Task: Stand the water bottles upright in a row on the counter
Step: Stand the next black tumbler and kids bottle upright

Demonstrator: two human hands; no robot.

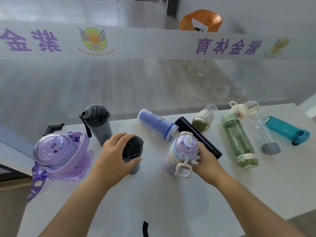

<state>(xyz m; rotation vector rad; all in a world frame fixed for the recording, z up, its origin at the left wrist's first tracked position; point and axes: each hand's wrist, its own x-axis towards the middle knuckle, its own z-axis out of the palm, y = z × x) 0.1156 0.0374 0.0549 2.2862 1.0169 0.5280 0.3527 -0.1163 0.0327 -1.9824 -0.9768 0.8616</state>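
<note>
Centre frame: our left hand (114, 151) grips a black-capped bottle (133, 148), our right hand (206, 159) a lilac bottle (181, 149), both upright on the counter (171, 202). Cat bottle (56, 151) and shaker (98, 125) stand at left; six more, blue bottle (156, 124) to teal bottle (285, 128), lie right.

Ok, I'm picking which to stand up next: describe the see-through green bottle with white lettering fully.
The see-through green plastic-looking bottle lies on its side on the white counter, pointing away from the person. An opaque pale green band caps its far end; a white ring with a small clasp circles its near end. White lettering runs along it. Nobody holds it. A clear bottle with a grey base lies just right of it.
</note>
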